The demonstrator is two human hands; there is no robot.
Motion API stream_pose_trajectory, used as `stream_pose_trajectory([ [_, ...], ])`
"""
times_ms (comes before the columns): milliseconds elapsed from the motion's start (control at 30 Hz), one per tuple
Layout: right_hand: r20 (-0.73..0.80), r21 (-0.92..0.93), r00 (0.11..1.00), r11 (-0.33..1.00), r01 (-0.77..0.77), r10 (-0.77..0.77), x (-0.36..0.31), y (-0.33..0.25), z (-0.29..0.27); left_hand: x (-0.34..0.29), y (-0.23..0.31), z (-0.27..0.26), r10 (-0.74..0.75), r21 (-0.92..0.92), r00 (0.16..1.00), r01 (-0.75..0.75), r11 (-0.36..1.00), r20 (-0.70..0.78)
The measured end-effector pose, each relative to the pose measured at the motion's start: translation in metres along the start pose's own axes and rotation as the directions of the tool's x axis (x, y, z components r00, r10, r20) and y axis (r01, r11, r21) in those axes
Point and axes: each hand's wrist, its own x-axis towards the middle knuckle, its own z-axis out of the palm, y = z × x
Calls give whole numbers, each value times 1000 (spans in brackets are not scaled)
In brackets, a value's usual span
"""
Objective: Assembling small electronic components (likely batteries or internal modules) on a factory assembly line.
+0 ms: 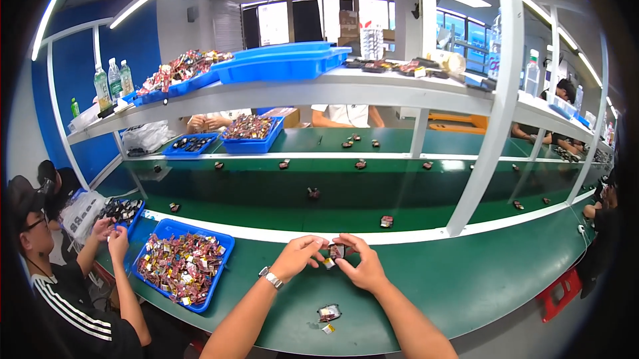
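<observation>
Small dark-red part [337,251] is above the green tabletop [426,279], pinched between thumb and fingers of the right hand [361,264], the nearer grip; it lies left of that palm. Left hand [297,257] curls just left of it; cannot tell whether those fingertips touch. Pale tab [329,263] hangs lower left. Long axis unclear.

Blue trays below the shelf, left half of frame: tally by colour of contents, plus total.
Mostly reddish parts: 2 (near tray, far larger tray)
Mostly black parts: 2 (far smaller tray, leftmost tray)
Total: 4
</observation>
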Motion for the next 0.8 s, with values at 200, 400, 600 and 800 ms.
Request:
stream_pose_trajectory([
  [200,168,90,983,992,-88,72,4,-8,1,6,-30,-6,-28,-152,995,43,987,98],
  [400,195,188,972,967,-170,133,8,-2,6,8,-42,-13,29,-288,981,29,957,194],
  [600,98,138,981,973,-183,170,4,-6,8,7,-35,-10,-2,-248,983,48,968,184],
  [800,101,-252,989,958,134,-112,2,-14,12,5,-38,-6,-15,-298,990,57,953,141],
])
